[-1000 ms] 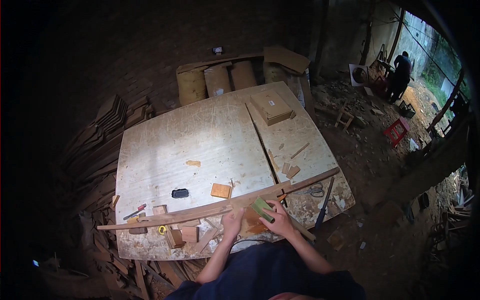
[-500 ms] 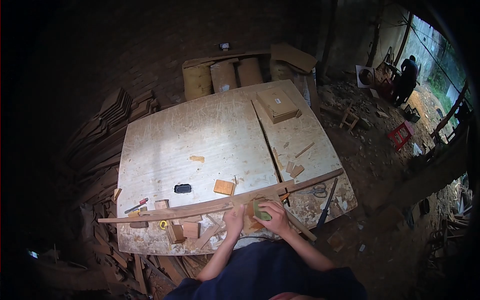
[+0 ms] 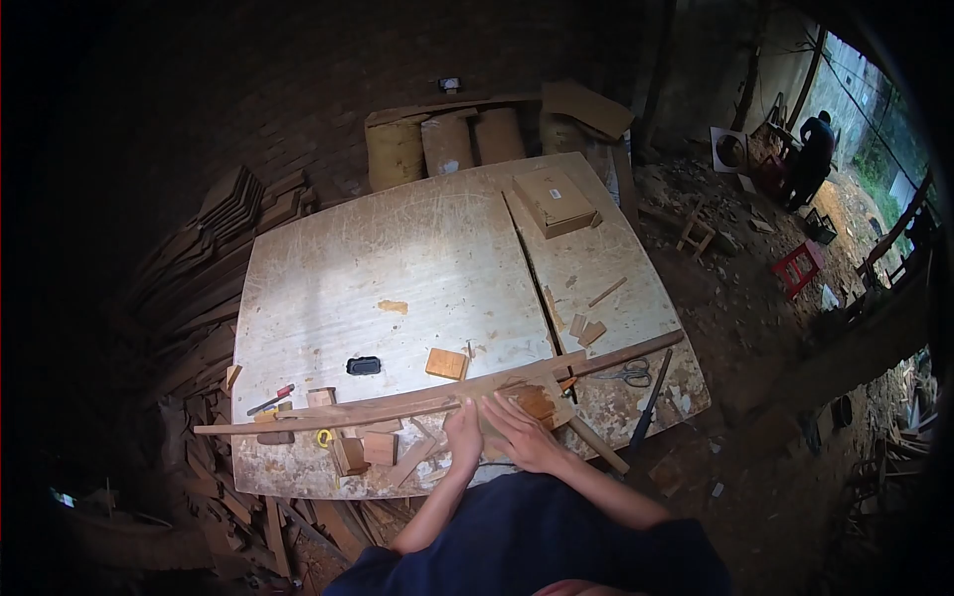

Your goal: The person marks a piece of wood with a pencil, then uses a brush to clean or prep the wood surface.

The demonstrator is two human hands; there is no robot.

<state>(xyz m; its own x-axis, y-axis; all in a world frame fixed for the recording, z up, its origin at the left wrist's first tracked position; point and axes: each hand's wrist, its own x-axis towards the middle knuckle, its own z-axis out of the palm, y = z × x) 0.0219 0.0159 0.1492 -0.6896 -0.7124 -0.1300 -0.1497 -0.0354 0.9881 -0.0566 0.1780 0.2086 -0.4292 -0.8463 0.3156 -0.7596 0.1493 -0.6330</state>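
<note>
A flat wooden board with an orange-brown patch lies near the table's front edge, across a long wood strip. My left hand is closed at the board's left edge, thumb on top. My right hand presses on the board beside it, fingers long and pointing up-left. The green sanding pad that showed in this hand is now covered, apparently beneath the fingers and palm. Just right of the board lie a dark-handled tool and a round wooden bar.
Scissors and a long dark tool lie at right. An orange wood block, a black tray, a yellow tape roll and several offcuts surround the strip. A cardboard box sits farther back. A person stands far right.
My right hand has slid left toward my left hand, its fingers straighter, uncovering the orange-brown patch. The green pad has gone out of sight. My left hand stays in place.
</note>
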